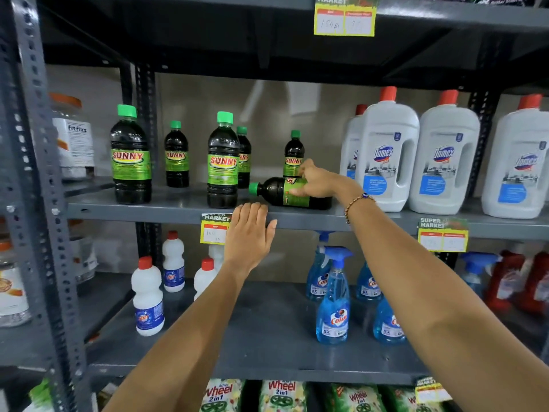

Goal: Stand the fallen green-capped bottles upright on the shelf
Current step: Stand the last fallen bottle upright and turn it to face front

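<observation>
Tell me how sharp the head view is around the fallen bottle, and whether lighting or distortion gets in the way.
Head view: fallen bottle and right hand on it are sharp, evenly lit; left hand is clear; wide-angle lens bends the shelf upright; price tag writing is washed out, unreadable.

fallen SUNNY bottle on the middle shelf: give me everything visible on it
The fallen bottle lies on its side on the grey metal shelf, green screw cap pointing left, base to the right. It looks like clear plastic filled with near-black liquid, with a green label partly hidden. The right hand rests over its label section, fingers on top and thumb at the front; the grip looks loose, not closed. An upright small bottle stands just behind it. The left hand is on the shelf edge, not touching it.
</observation>
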A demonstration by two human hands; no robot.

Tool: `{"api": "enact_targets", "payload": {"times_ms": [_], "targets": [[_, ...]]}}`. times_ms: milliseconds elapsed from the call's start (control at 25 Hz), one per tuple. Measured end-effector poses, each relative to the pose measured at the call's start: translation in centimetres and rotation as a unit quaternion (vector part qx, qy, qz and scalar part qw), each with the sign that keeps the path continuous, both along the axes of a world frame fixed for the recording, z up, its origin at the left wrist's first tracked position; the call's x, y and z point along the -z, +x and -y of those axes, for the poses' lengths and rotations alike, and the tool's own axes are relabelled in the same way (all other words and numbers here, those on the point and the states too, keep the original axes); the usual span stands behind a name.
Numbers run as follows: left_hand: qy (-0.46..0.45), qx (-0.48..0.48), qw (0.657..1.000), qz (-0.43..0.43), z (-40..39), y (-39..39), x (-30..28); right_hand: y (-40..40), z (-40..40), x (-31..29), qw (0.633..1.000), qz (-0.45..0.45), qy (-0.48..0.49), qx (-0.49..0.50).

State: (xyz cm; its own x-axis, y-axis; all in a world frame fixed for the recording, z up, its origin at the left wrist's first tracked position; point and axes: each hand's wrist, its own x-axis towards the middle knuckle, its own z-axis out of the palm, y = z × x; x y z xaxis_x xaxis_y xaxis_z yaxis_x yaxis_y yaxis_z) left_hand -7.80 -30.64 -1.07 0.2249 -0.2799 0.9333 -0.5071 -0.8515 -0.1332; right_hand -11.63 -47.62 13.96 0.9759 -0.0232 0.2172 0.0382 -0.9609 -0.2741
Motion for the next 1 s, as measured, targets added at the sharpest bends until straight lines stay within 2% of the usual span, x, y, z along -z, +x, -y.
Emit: {"api": "enact_targets", "payload": {"times_ms": [240,360,480,640,760,840,1000], "targets": [[-0.014,-0.005,1.0,0.018,0.1,0.2,0.2,1.4,0.1,0.4,0.999,0.001,-0.032,0.031],[-0.022,-0.008,1.0,0.019,0.2,0.3,0.2,1.8,0.2,0.7,0.993,-0.012,-0.107,0.044],[-0.016,-0.007,1.0,0.019,0.0,0.2,0.3,2.1,-0.1,1.2,0.99,0.06,-0.114,0.052],[-0.02,0.0,1.0,0.019,0.1,0.3,0.3,1.9,0.3,1.9,0.988,0.146,0.026,0.037],[-0.022,0.005,1.0,0.013,0.1,0.3,0.2,1.3,0.5,1.7,0.953,0.221,0.206,-0.004],[-0.019,0.001,1.0,0.007,0.0,0.2,0.2,1.1,0.0,1.9,0.929,0.228,0.29,-0.024],[-0.01,0.002,1.0,-0.003,0.0,0.0,0.1,1.8,-1.1,2.3,0.907,0.213,0.362,-0.024]]}}
